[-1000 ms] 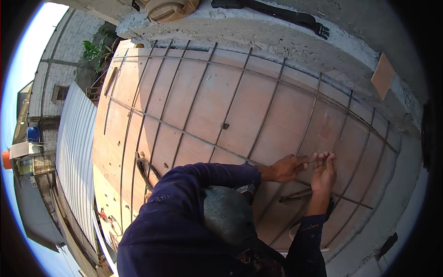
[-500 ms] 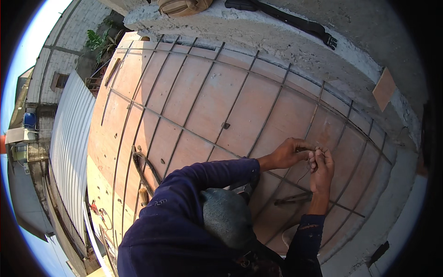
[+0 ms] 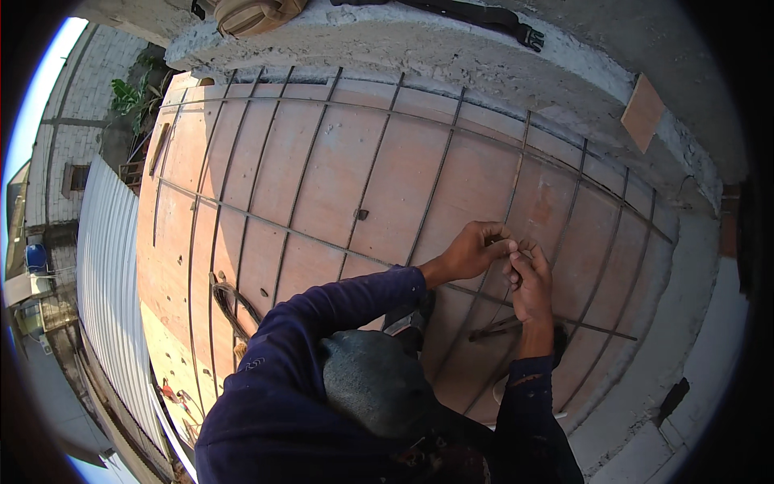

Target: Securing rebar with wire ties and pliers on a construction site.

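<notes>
My left hand [image 3: 474, 255] and my right hand [image 3: 530, 286] meet fingertip to fingertip above the rebar grid, right of the middle. Both are closed in a pinch on a thin wire [image 3: 501, 305], which hangs faintly below the fingers; most of it is hidden in the grip. Under the hands, dark steel bars [image 3: 367, 173] cross one another over reddish plywood boards [image 3: 395, 202]. A dark, long-handled tool that looks like pincers [image 3: 493, 330] lies on the boards just below my right hand, partly covered by the wrist.
A bundle of dark tie wire [image 3: 230, 310] lies at the left. A concrete ledge [image 3: 451, 48] borders the far side, carrying a tan bag [image 3: 256, 14], a black buckled strap [image 3: 484, 18] and a small board [image 3: 642, 113]. Corrugated metal sheeting [image 3: 113, 266] stands beyond the left edge.
The view has shifted, so the grid and ledge sit further left and higher. Both hands stay together in a pinch, with the fingers slightly rearranged.
</notes>
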The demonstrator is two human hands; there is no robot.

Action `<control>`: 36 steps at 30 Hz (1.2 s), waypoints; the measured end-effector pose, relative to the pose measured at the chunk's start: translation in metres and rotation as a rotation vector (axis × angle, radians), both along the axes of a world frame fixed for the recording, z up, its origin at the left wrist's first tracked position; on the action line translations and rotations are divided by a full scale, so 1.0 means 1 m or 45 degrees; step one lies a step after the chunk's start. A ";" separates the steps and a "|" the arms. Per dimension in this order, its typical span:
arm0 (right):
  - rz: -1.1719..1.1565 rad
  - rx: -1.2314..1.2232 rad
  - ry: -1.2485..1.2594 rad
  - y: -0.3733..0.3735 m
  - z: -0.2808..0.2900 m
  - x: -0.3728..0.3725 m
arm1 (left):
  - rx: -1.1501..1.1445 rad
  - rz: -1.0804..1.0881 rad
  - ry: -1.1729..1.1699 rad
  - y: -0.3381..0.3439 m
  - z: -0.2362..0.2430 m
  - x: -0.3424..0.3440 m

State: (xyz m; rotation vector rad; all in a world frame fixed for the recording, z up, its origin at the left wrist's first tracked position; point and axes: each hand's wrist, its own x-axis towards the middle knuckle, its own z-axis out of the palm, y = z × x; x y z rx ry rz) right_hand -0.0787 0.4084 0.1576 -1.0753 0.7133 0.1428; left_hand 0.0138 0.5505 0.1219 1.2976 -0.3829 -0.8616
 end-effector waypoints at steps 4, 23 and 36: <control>-0.015 -0.092 -0.011 0.004 -0.001 0.004 | 0.108 0.034 -0.117 -0.001 -0.004 -0.002; -0.170 -0.552 0.217 -0.051 -0.063 0.041 | 0.308 0.163 -1.483 -0.052 -0.065 0.128; -0.163 -0.981 0.337 -0.083 -0.145 0.135 | 0.481 -0.088 -1.295 -0.089 -0.100 0.189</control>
